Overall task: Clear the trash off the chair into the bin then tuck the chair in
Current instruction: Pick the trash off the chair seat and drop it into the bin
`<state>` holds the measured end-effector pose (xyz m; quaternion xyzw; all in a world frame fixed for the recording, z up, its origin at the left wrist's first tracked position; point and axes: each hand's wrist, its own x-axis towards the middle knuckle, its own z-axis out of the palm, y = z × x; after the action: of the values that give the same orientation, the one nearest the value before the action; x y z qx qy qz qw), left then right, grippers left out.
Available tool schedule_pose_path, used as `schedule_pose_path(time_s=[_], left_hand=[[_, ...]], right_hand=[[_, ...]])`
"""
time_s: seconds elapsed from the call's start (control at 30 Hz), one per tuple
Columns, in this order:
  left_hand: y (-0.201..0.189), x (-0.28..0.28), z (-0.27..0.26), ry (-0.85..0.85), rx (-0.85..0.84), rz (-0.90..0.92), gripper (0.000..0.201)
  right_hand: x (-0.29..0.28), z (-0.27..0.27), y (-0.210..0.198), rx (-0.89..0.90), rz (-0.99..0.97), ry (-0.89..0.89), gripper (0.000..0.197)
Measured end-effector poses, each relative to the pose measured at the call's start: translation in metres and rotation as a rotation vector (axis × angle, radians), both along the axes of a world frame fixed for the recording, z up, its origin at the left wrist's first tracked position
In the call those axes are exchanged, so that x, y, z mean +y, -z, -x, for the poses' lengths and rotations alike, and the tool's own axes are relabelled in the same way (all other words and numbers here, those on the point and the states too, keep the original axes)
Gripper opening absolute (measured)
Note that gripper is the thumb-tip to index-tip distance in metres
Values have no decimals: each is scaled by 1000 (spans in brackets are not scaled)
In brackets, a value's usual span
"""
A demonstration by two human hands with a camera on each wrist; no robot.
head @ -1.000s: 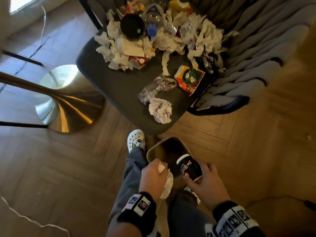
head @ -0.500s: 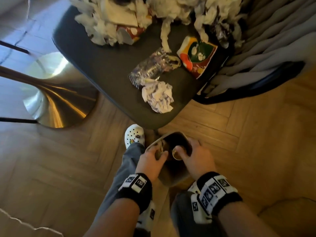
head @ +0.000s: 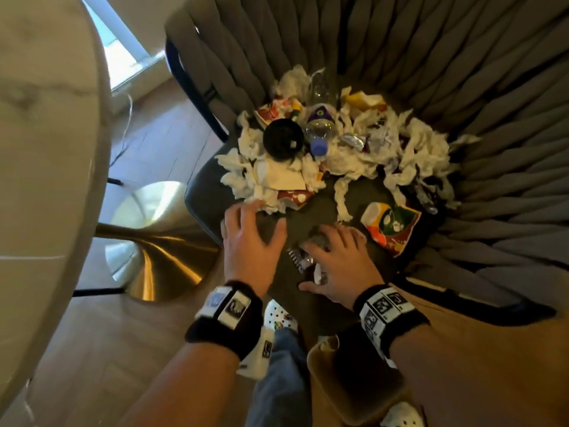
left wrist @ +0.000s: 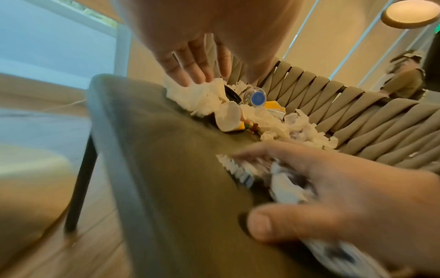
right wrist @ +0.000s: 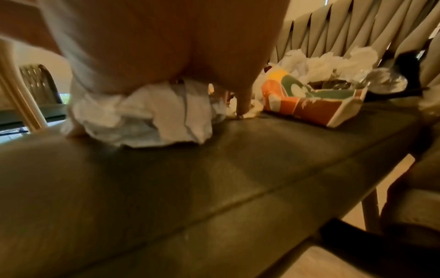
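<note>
The dark chair seat (head: pixel 320 208) carries a heap of white tissues (head: pixel 264 183), a black lid (head: pixel 283 140), a clear bottle with a blue cap (head: pixel 318 146) and a colourful carton (head: pixel 391 226). My left hand (head: pixel 261 217) reaches forward with straight, spread fingers (left wrist: pixel 190 71) touching the near tissues (left wrist: pixel 202 94). My right hand (head: pixel 329 254) curls down over a crumpled paper ball (head: pixel 320 274) and a clear plastic wrapper (head: pixel 298 260) at the seat's front. The paper bulges out under that palm (right wrist: pixel 147 116). The bin (head: pixel 314 362) stands on the floor between my feet, below the seat edge.
A round marble table (head: pixel 46 149) on a gold pedestal base (head: pixel 154 241) stands close on the left. The chair's woven backrest (head: pixel 462 87) wraps the far and right sides. A thin cable (head: pixel 127 118) lies on the wood floor. My white clogs (head: pixel 278 315) are beside the bin.
Both hands have left the bin, with the cup and the tissue gone from them, and moved up onto the seat. The right hand has come down over the crumpled paper and wrapper.
</note>
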<state>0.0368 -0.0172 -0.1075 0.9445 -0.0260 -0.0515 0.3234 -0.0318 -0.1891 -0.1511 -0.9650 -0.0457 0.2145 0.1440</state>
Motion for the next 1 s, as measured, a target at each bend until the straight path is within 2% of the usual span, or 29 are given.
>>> schedule_pose_path(time_s=[0.07,0.13,0.27,0.37,0.43,0.5,0.63,0.83,1.0], left_hand=[[7,-10,-36,32,21,-107,75],[14,-20,-63,82,63,-189,95],[31,-33,-84,264,132,-318,111],[41,-40,-79,297,179,-426,102],[43,-42,-76,286,155,-427,92],[43,-41,-77,301,123,-363,82],[42,-35,-84,297,148,-112,71],[8,-31,-77,295,77,-36,66],[-29,-22,-31,324,58,21,67]], right_hand=[[2,2,6,-92,-20,15,61],[3,7,11,-170,-68,28,48],[3,8,18,-219,-92,79,40],[4,3,18,-217,-97,137,45],[3,1,18,-217,-116,202,46],[2,0,17,-220,-153,273,42],[-4,2,9,-243,-213,401,36],[-14,6,-22,-343,-316,508,30],[-18,29,-55,-383,-412,585,25]])
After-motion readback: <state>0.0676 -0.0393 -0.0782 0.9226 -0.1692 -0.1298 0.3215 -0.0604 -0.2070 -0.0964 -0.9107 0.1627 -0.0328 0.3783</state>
